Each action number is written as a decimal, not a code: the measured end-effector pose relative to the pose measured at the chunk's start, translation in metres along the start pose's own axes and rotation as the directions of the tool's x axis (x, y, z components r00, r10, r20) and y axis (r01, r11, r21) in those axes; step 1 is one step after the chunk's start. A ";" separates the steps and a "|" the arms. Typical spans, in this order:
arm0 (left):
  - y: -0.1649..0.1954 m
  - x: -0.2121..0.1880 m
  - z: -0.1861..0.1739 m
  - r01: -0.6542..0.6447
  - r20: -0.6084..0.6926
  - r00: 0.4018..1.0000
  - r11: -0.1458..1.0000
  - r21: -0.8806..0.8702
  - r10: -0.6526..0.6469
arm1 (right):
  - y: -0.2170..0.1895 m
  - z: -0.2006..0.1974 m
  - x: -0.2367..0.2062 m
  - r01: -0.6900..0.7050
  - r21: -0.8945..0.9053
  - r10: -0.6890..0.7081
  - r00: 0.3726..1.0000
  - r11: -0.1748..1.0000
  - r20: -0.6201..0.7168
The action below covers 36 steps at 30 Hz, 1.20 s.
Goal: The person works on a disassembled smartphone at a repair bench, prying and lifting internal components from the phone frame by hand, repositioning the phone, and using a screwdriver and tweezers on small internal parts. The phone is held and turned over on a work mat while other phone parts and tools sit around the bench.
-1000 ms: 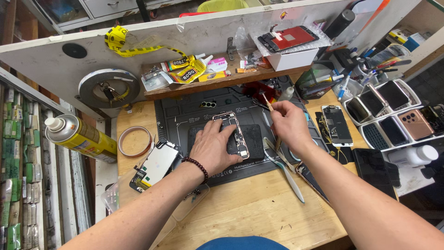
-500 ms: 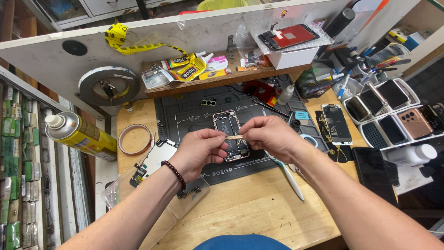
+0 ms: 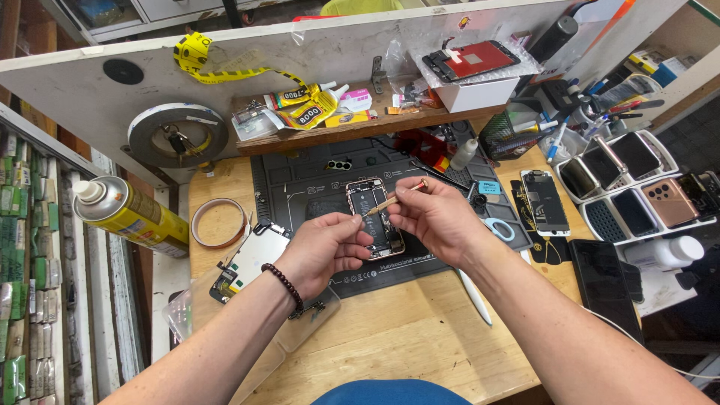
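An opened phone [image 3: 373, 215] with its battery and insides showing lies on a dark work mat [image 3: 315, 191] in the middle of the bench. My right hand [image 3: 429, 217] hovers just right of it, pinching a thin wooden-handled tool [image 3: 396, 198] whose tip points left over the phone. My left hand [image 3: 324, 249] is raised beside the phone's lower left edge, with thumb and fingers pinched together close to the tool's tip. Whether something tiny sits between those fingers cannot be made out.
A detached phone screen [image 3: 251, 259] lies left of the mat beside a tape roll [image 3: 218, 223] and a yellow spray can [image 3: 127, 217]. A white spudger [image 3: 474, 295], another phone [image 3: 545, 200] and trays of phones [image 3: 637, 184] sit to the right. Glue tubes [image 3: 300, 105] rest on the shelf.
My left hand lifted off the phone, where it lay flat a second ago, and pinched up. My right hand came in from the right with the tool, and both hands met over the phone.
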<state>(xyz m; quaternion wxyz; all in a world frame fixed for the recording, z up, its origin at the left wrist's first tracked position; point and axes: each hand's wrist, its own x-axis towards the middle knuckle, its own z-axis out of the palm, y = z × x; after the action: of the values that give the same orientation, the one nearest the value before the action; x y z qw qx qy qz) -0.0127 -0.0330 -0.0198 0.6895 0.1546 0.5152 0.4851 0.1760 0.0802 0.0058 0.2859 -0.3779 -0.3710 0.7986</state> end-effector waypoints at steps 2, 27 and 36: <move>0.000 0.001 0.000 -0.006 0.023 1.000 1.000 -0.015 0.006 | -0.002 0.005 -0.001 0.027 -0.064 -0.028 0.999 0.998 -0.028; 0.011 0.001 -0.032 -0.076 -0.053 0.996 0.995 -0.069 0.073 | -0.004 0.047 0.013 0.163 -0.191 -0.156 0.986 0.968 0.052; 0.005 0.010 -0.013 -0.018 0.059 0.998 0.982 -0.188 0.030 | -0.003 0.042 -0.001 0.390 -0.313 -0.346 0.919 0.866 0.188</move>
<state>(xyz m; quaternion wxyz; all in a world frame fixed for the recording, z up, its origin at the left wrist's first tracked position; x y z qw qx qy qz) -0.0261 -0.0266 -0.0274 0.7105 0.1102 0.4441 0.5346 0.1425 0.0656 0.0273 0.3389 -0.2932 -0.5874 0.6740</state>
